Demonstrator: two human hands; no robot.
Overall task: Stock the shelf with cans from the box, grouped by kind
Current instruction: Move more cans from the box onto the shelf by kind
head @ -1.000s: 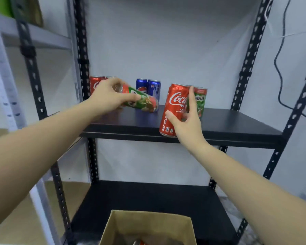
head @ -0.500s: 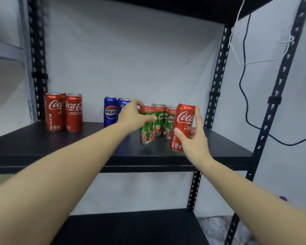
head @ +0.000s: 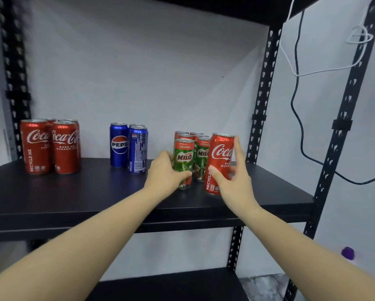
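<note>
head view: setting a milo can into its group

left hand (head: 163, 170) fingers clamped on milo can (head: 184, 164) at shelf (head: 73, 198) 3 o'clock; right hand (head: 236, 181) fingers wrap coca-cola can (head: 220, 164), likely bound for the 9 o'clock cola group (head: 50, 146).

Your left hand (head: 163, 170) wraps the front Milo can (head: 184, 164) standing on the shelf (head: 73, 192). Your right hand (head: 234, 181) grips a Coca-Cola can (head: 220, 161), seemingly resting just beside the Milo group.
</note>
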